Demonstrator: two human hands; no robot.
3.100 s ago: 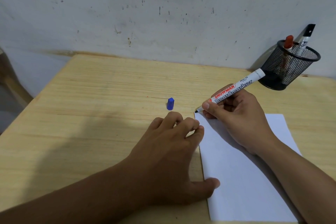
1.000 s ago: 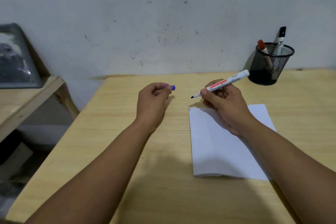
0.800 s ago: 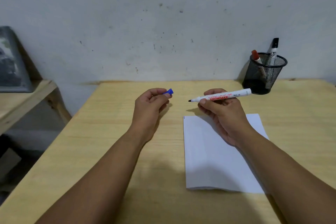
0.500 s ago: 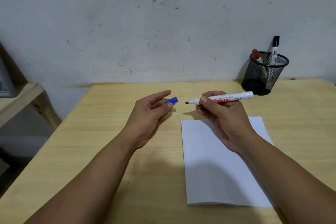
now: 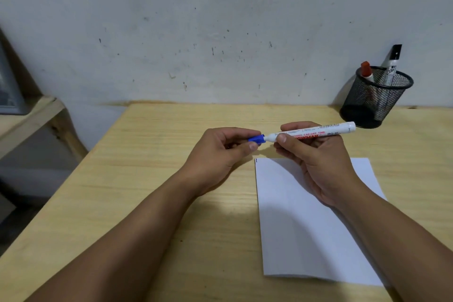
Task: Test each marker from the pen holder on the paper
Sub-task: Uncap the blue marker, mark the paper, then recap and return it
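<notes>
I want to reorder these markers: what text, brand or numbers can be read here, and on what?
"...ENDED CAP-OFF TIME", start cut off, in red on the white marker.
"...OWMAN", a partly hidden brand word, red, on the same barrel below.
"BG-1...", a code near the barrel's back end; last character unclear.
Small grey print along the barrel's top: too small to read.
Label on the black-capped marker in the pen holder: blurred, unreadable.
Paper: no words.

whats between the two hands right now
In the head view, only the marker's neck, entering the blue cap. Left hand pinches the cap; right hand holds the barrel.
</notes>
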